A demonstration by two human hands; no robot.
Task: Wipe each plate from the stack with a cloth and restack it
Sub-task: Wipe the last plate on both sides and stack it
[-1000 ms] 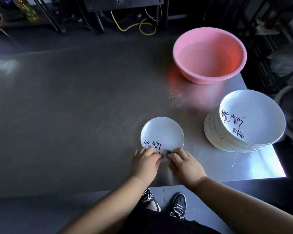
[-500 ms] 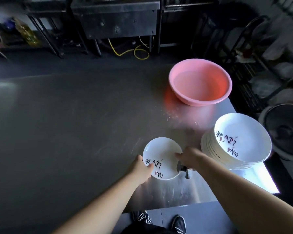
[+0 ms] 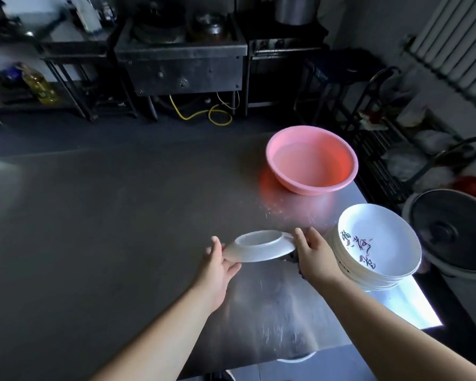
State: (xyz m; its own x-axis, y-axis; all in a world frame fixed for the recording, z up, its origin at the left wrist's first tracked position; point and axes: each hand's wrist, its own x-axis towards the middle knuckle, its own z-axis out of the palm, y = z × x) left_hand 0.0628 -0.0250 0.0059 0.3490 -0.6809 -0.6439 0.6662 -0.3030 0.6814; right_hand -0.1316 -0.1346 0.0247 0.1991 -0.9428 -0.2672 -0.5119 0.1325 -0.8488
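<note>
Plate [image 3: 260, 247], white, one item: half a second ago it showed its painted face upward between the hands; it is now turned over, foot ring up and tilted, held above the steel table [image 3: 107, 229] rather than lying on it. Left hand [image 3: 217, 264]: grasps the plate's left rim, thumb over the top edge, fingers beneath; it was at the near-left rim before. Right hand [image 3: 312, 254]: holds the plate's right rim, and a dark cloth [image 3: 293, 257] shows below it at the rim; how the fingers lie around the cloth cannot be made out, as the hand covers most of it. The cloth was seen hanging under the same hand earlier. Stack of plates [image 3: 379, 244], white with dark and red painted marks: just right of the right hand, near the table's right edge, unchanged in place; the count is unclear because the rims blur together. Pink basin [image 3: 312, 163]: farther back on the table, apart from the stack, as before; whether it holds water cannot be told. Beyond the table: a steel cooker stand [image 3: 182, 61], a yellow hose [image 3: 204, 115] on the floor, a bottle of yellow liquid [image 3: 39, 83] at far left, all dim and soft. A round dark lid [image 3: 451, 229] at right is cut by the frame edge.
</note>
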